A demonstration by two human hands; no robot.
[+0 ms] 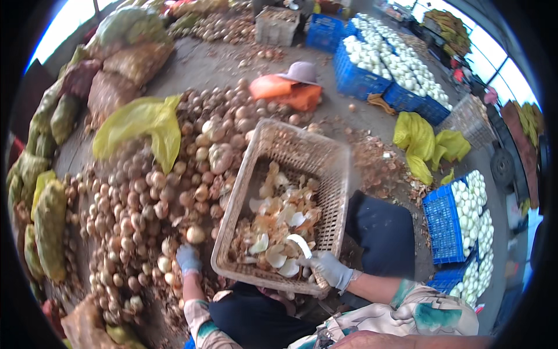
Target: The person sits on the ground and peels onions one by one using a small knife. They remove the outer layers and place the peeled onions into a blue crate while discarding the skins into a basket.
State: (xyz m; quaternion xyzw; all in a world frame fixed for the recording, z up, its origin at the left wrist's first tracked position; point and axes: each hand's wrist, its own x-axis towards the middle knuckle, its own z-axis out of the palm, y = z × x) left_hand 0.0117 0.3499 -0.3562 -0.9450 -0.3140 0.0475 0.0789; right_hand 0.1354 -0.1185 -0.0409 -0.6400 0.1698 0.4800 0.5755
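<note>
My left hand (189, 259), in a pale grey glove, reaches down to the heap of unpeeled onions (131, 218) on the floor at the left. A larger light-brown onion (196, 235) lies just beyond its fingers; their grip is too blurred to make out. Wrapped round the handle of a knife (300, 245) with a pale curved blade is my right hand (330, 270), also gloved. It is over the near right corner of a dirty beige plastic crate (238, 192). Inside the crate lie loose onion skins and peel (279, 218).
Blue crates of peeled white onions stand at the far right (361, 81) and near right (443, 224). Yellow mesh bags (415, 142) lie between them. Another yellow bag (142, 128) covers part of the heap. Full sacks (49, 230) line the left. A hat (300, 72) rests on orange cloth.
</note>
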